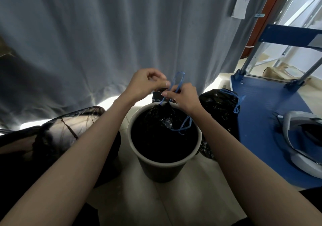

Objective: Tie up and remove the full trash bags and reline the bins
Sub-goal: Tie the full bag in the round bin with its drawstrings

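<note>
Fingers of the right hand (183, 98) pinch the blue drawstring (176, 84) just above the far rim of the bin (165, 163), while the left hand (144, 84), fingers curled, appears to pinch the same cord beside it, probably to form the knot. The black trash bag (163, 115), its neck gathered, sits inside the bin, apparently kept there so the bin steadies it during tying. Right of the bin lies a tied black bag (217, 103), against a blue cart (261, 121); beyond the bin hangs a grey curtain (104, 33).
</note>
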